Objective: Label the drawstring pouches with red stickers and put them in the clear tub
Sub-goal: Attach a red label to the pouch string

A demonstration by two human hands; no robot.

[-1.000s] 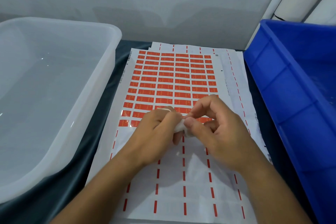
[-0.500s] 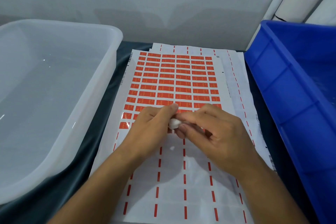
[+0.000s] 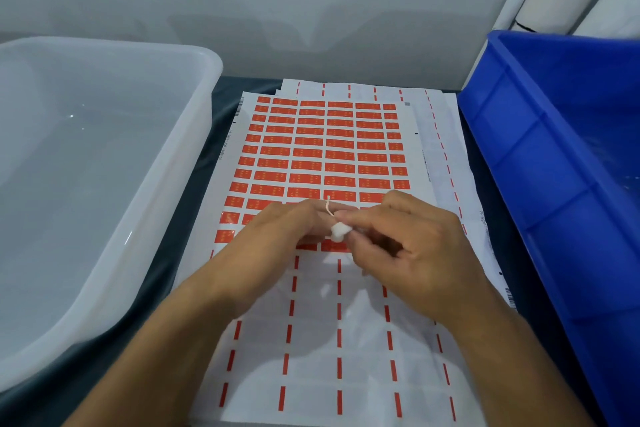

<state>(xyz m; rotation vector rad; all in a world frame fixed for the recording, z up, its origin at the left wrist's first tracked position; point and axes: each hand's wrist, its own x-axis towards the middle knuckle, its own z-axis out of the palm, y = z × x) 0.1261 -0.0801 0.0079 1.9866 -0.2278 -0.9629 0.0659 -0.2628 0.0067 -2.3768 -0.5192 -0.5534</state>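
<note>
While both hands meet at the centre of the frame, a small white drawstring pouch (image 3: 338, 231) sits between their fingertips, held above the sticker sheet (image 3: 325, 163). The left hand (image 3: 277, 239) comes in from the lower left with its fingers curled toward the pouch; its fingertips are hidden behind the pouch and the other hand, so whether they pinch the fabric or only touch it cannot be told. The right hand (image 3: 408, 246) comes in from the lower right, thumb and forefinger pressed together on the pouch's right side. The pouch is bunched into a small lump, so its long axis cannot be read. A thin pale cord (image 3: 329, 206) rises from its upper edge toward the top of the frame, leaning slightly left.

The sheet lies flat on a dark cloth (image 3: 194, 218), long axis running from the bottom of the frame to the top. Its upper half carries rows of red stickers; its lower half shows bare white backing with short red dashes. More sheets lie under it, offset to the upper right.

The clear tub (image 3: 166, 184) fills the left of the frame. A blue bin (image 3: 540, 163) stands along the right edge, near the sheets.
</note>
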